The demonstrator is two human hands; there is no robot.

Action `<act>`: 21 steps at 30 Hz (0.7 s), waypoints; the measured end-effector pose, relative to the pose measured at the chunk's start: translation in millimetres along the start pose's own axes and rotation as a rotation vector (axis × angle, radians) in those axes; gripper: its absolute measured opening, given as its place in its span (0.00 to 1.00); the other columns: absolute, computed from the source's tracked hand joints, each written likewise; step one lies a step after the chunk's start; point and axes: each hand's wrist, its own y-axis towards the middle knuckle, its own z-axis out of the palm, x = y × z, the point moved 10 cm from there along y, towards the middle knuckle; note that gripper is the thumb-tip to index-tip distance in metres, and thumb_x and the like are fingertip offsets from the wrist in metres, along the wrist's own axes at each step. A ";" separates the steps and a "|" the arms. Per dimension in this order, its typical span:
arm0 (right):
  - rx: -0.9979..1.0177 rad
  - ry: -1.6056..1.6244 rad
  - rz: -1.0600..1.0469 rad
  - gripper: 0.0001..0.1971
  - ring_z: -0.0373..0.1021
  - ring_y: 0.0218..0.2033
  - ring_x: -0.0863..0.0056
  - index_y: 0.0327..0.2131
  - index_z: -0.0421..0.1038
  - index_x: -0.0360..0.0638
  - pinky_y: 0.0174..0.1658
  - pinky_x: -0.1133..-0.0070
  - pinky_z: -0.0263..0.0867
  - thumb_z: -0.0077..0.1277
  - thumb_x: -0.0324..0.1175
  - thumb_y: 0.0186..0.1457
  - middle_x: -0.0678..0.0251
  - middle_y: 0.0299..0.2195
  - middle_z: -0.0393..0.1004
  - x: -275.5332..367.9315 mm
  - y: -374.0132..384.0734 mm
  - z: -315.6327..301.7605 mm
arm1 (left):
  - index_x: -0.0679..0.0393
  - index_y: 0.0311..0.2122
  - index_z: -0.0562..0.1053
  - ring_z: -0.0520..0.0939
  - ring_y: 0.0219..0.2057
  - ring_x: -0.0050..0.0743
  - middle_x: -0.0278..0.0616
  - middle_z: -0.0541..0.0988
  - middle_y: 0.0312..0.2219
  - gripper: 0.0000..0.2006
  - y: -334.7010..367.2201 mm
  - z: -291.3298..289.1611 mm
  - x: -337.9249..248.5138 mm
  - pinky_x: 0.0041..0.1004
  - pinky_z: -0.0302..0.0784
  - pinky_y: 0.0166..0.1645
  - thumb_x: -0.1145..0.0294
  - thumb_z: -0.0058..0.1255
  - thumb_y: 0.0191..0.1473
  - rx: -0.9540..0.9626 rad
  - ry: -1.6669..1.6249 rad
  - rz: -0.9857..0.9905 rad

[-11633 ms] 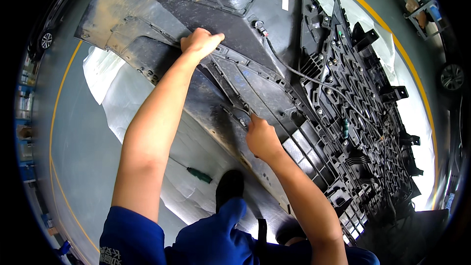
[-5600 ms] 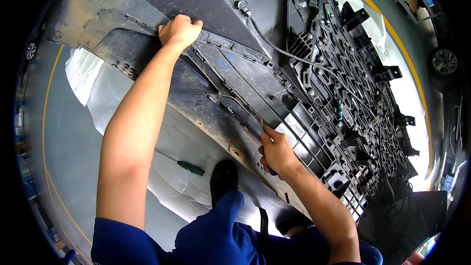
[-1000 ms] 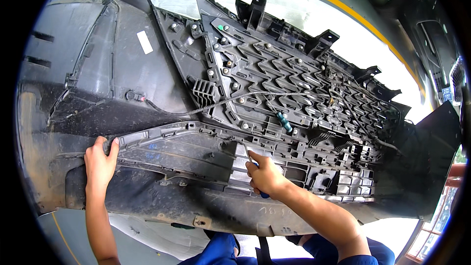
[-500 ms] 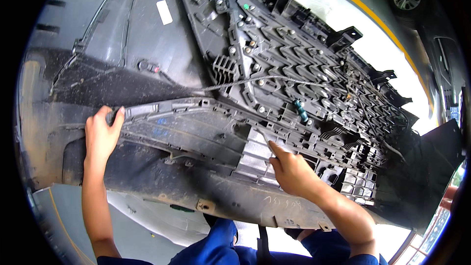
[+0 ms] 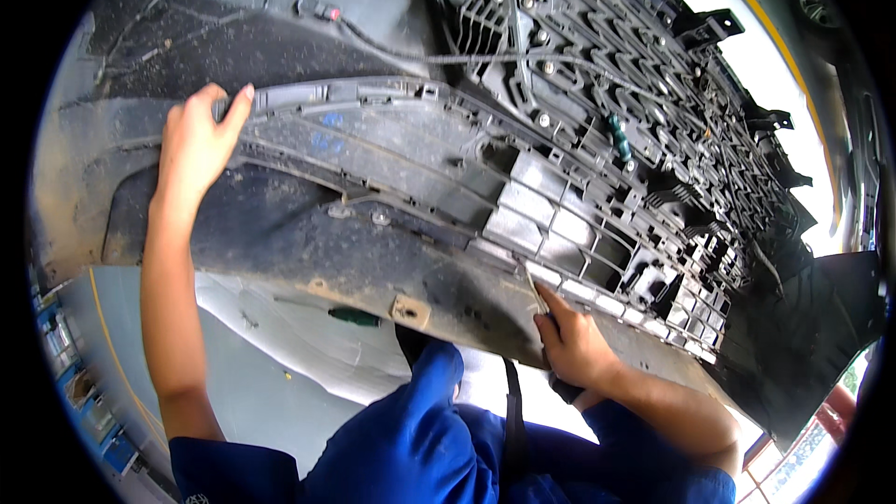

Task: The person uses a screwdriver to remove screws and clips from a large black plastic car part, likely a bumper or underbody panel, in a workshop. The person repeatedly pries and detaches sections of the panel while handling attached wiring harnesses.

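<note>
A large dark car bumper (image 5: 411, 271) lies before me, inner side up. At its left, my left hand (image 5: 201, 135) is closed over the end of a curved raised flange (image 5: 359, 93), thumb and forefinger astride it. My right hand (image 5: 574, 345) is closed on a thin, light-coloured metal tool (image 5: 534, 285), its handle hidden in the palm. The tool's tip is at the near edge of the lower grille (image 5: 579, 257), close to the bumper's near rim. Beyond, a patterned upper grille (image 5: 644, 75) is fixed with several screws.
A green screwdriver (image 5: 620, 137) rests on the upper grille. On the floor lies a green-handled tool (image 5: 355, 316) beside pale sheeting (image 5: 266, 327). A loose cable with a connector (image 5: 319, 9) crosses the bumper. A metal clip plate (image 5: 410, 312) sits on its near rim.
My right hand has moved the tool from the lower grille's far edge to its near edge. My left hand stays on the flange. The bumper appears higher in the view.
</note>
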 end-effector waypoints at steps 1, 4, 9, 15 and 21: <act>-0.008 0.007 0.014 0.26 0.75 0.39 0.35 0.65 0.62 0.40 0.44 0.52 0.71 0.47 0.34 0.66 0.37 0.31 0.78 -0.8 0.8 -0.7 | 0.69 0.41 0.80 0.83 0.39 0.72 0.71 0.80 0.29 0.28 1.2 1.2 -0.5 0.49 0.79 0.44 0.45 0.57 0.60 0.029 0.018 -0.022; -0.025 0.031 0.022 0.25 0.75 0.42 0.36 0.65 0.62 0.37 0.46 0.55 0.71 0.46 0.35 0.67 0.35 0.34 0.78 -0.4 2.3 -1.6 | 0.70 0.44 0.80 0.86 0.34 0.66 0.68 0.80 0.23 0.30 3.5 6.1 2.3 0.46 0.79 0.43 0.43 0.55 0.61 0.061 0.022 -0.031; -0.004 0.044 0.032 0.26 0.74 0.45 0.35 0.66 0.61 0.36 0.50 0.57 0.70 0.46 0.35 0.67 0.33 0.40 0.77 -3.6 7.3 4.4 | 0.70 0.45 0.79 0.86 0.28 0.58 0.62 0.78 0.18 0.31 4.6 11.7 10.4 0.44 0.79 0.40 0.42 0.54 0.61 0.064 0.032 -0.036; 0.137 0.291 0.309 0.28 0.75 0.38 0.34 0.67 0.58 0.36 0.44 0.59 0.73 0.46 0.35 0.67 0.33 0.39 0.78 -1.9 8.0 6.2 | 0.69 0.45 0.80 0.86 0.26 0.56 0.61 0.78 0.17 0.31 3.0 11.6 9.5 0.42 0.79 0.38 0.42 0.54 0.62 0.074 0.023 -0.043; -0.079 -0.199 -0.168 0.30 0.74 0.19 0.50 0.70 0.53 0.37 0.27 0.59 0.71 0.47 0.31 0.67 0.46 0.21 0.76 6.3 18.5 12.7 | 0.69 0.44 0.80 0.86 0.25 0.52 0.60 0.77 0.17 0.30 -0.1 -1.2 -0.8 0.41 0.78 0.37 0.43 0.54 0.61 0.063 -0.015 -0.063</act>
